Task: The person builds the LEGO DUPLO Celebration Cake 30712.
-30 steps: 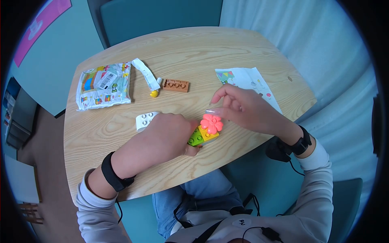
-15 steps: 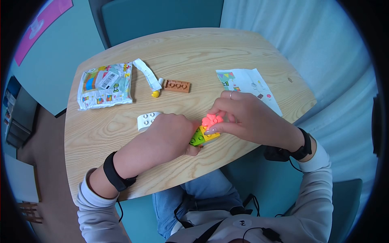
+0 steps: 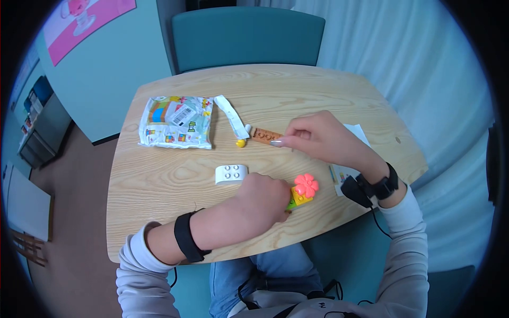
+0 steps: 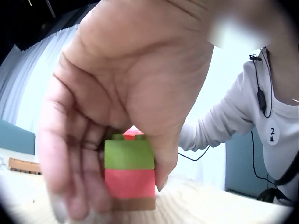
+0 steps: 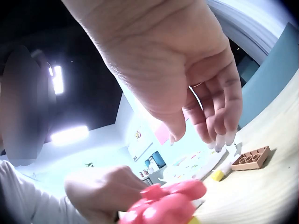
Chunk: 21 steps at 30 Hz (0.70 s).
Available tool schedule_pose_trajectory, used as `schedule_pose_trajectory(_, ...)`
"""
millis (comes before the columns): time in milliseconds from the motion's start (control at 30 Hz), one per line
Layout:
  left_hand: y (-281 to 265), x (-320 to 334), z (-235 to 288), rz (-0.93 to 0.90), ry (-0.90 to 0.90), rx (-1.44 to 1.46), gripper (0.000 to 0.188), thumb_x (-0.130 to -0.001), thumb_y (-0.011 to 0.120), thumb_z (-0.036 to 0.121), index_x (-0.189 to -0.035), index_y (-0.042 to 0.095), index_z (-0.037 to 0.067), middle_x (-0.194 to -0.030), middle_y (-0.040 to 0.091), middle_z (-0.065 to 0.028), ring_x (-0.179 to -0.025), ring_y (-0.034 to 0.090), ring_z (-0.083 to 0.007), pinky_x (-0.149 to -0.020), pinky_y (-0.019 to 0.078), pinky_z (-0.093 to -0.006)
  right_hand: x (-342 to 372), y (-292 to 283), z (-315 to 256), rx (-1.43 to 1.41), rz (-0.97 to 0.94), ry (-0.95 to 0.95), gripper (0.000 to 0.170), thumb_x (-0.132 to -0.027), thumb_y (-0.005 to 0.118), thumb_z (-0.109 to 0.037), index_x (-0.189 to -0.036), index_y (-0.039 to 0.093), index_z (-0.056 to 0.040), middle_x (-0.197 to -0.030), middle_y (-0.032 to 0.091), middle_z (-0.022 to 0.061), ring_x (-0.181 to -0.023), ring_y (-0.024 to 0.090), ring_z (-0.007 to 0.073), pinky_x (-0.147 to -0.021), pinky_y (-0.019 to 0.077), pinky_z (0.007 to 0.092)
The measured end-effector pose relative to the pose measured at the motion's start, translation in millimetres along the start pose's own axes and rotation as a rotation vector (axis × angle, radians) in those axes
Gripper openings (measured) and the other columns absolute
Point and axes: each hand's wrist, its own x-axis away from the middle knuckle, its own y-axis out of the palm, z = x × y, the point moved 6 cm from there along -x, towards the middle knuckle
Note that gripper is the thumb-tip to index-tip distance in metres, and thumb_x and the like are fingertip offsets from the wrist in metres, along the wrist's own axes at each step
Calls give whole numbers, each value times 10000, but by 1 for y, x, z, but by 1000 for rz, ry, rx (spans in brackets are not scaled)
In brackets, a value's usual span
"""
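In the head view, the left hand [image 3: 265, 199] grips the block stack [image 3: 300, 200] near the worktop's [image 3: 159, 204] front edge, its fingertips mostly hidden. Green and yellow show on top, with a coral-pink flower [image 3: 306, 185] over the yellow end. The right hand [image 3: 323, 140] has its fingers bent and the thumb reaching over one end of the brown brick [image 3: 264, 135]. The left forearm comes in from the lower left, back of the hand upward; the right reaches in from the right, above the worktop.

In the left wrist view, thumb and fingers pinch the stack from opposite sides. Its end stands upright: green over red over brown.

In the right wrist view, the fingers curve loosely downward, apart from the thumb, holding nothing. The brown brick lies on the worktop beyond the fingertips, studs showing, beside a yellow piece [image 5: 217, 175].
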Motion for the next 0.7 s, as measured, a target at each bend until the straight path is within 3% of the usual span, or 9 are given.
schedule_pose_trajectory(67, -8, 8, 0, -3, -26, -22, 496, -814, 673, 526, -907, 622, 41, -677, 651, -125, -644, 662, -321, -597, 507, -408, -21, 12, 5, 19, -9, -40, 297, -846, 725, -299, -763, 671, -19, -688, 636, 124, -693, 618, 261, -627, 461, 373)
schedule_pose_trajectory(133, -27, 21, -4, -5, 5, -95, 500, -809, 675, 532, -889, 634, 39, -672, 643, -130, -638, 652, -312, -595, 492, -393, -34, 33, -10, 118, -104, -452, 231, -847, 725, -215, -888, 653, 0, -771, 593, 105, -694, 577, 216, -626, 445, 341)
schedule_pose_trajectory(167, -47, 31, -9, 22, -46, -110, 501, -795, 692, 527, -887, 644, 37, -676, 641, -135, -651, 653, -306, -595, 487, -392, -41, 41, -7, 113, -105, -448, 231, -847, 725, -215, -888, 653, 0, -771, 593, 105, -694, 577, 216, -626, 445, 341)
schedule_pose_trajectory(233, -73, 47, -20, 40, -93, -121, 502, -782, 708, 523, -884, 655, 35, -680, 640, -139, -663, 653, -301, -596, 483, -392, -44, 62, -17, 68, -219, -649, 283, -828, 728, -193, -1013, 626, -6, -870, 593, 132, -794, 594, 263, -698, 469, 365)
schedule_pose_trajectory(300, -94, 60, -43, 221, -317, -83, 491, -742, 753, 486, -890, 665, 26, -700, 643, -138, -694, 654, -301, -615, 483, -394, -41, 73, -25, -36, -314, -524, 315, -804, 736, -177, -1044, 612, -14, -910, 610, 138, -848, 612, 300, -735, 481, 374)
schedule_pose_trajectory(367, -90, 64, -58, 216, -325, -132, 473, -724, 775, 459, -893, 670, 30, -708, 648, -130, -699, 653, -304, -625, 485, -397, -41, 85, -24, 210, -343, -408, 318, -787, 750, -193, -1016, 619, -16, -924, 623, 122, -870, 624, 288, -748, 487, 379)
schedule_pose_trajectory(500, -71, 53, -73, 152, -276, -177, 428, -688, 818, 395, -889, 679, 43, -741, 658, -121, -737, 652, -319, -654, 489, -406, -46, 89, -20, 186, -472, -288, 330, -784, 753, -223, -1020, 628, -31, -898, 638, 113, -859, 639, 280, -746, 487, 388)
schedule_pose_trajectory(633, -60, 48, -72, 162, -177, -132, 420, -679, 826, 385, -873, 673, 45, -761, 657, -128, -770, 649, -329, -665, 491, -415, -43, 78, -14, 223, -472, -257, 320, -786, 750, -221, -1012, 629, -29, -869, 632, 115, -831, 635, 289, -735, 487, 390)
schedule_pose_trajectory(700, -60, 50, -68, 175, -154, -200, 419, -676, 828, 378, -842, 655, 35, -766, 650, -133, -785, 644, -340, -672, 490, -422, -48, 68, -4, 252, -349, -331, 263, -817, 711, -193, -1005, 632, -26, -867, 631, 117, -835, 629, 302, -724, 487, 400)
